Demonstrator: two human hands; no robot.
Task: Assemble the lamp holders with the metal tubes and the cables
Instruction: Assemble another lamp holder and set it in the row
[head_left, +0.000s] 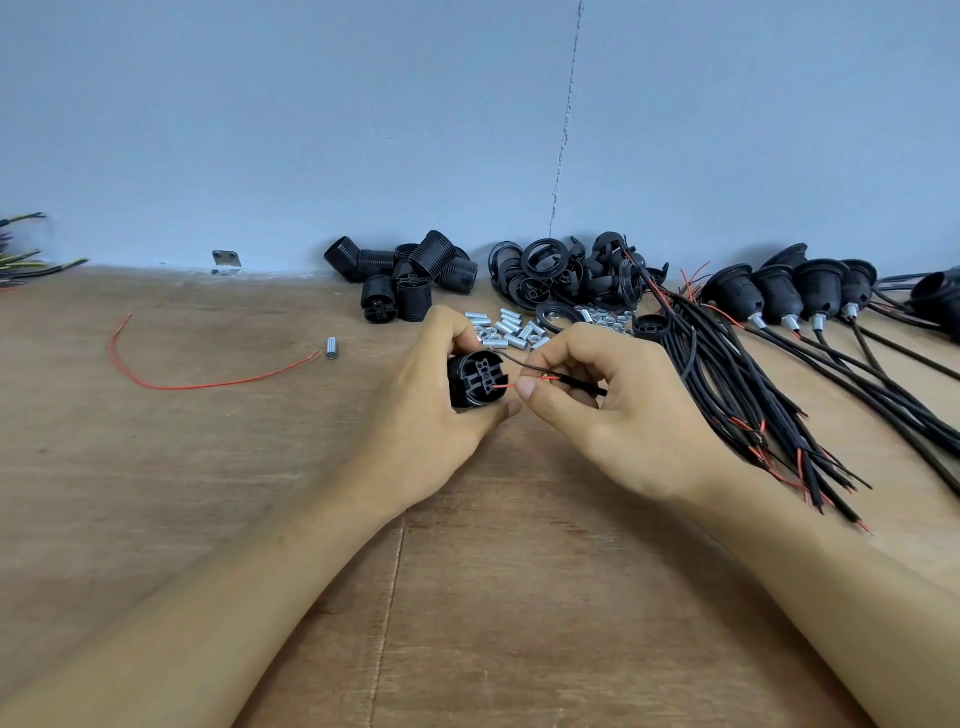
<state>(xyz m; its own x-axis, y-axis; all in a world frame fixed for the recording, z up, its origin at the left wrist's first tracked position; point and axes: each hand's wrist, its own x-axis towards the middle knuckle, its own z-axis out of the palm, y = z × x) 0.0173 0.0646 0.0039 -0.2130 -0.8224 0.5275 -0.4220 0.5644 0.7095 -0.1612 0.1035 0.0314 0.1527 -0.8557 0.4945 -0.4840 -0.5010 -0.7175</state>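
While both bare forearms reach up from the bottom corners over the table, a pale wood board w/ fine grain and a seam down ctr, the hands meet mid-frame. L hand wraps fingers and thumb round a holder: short black plastic cylinder, end face turned to the camera, showing a moulded cross-shaped terminal block. R hand pinches a cable betw. thumb and curled fingers, just right of the holder. It's a thin black sheath; its bare red core touches the holder's end face, and a dark core arcs up to the face's top edge.

Right of the hands, a fanned cable bundle lies flat, glossy black w/ red tips. Left of ctr, a loose red wire curves across the wood; one small shiny tube lies at its right end.

Just behind the hands is a tube pile, short threaded silver cylinders, w/ small metal nuts to its right. Further back by the wall, smooth blue-grey w/ a vertical crack, are a holder heap w/ ribbed black barrels, then a tangle of black rings, then at far right a row of done units: black domed shells w/ silver necks and cables attached. A bent metal bracket sits at the wall's foot, upper left.
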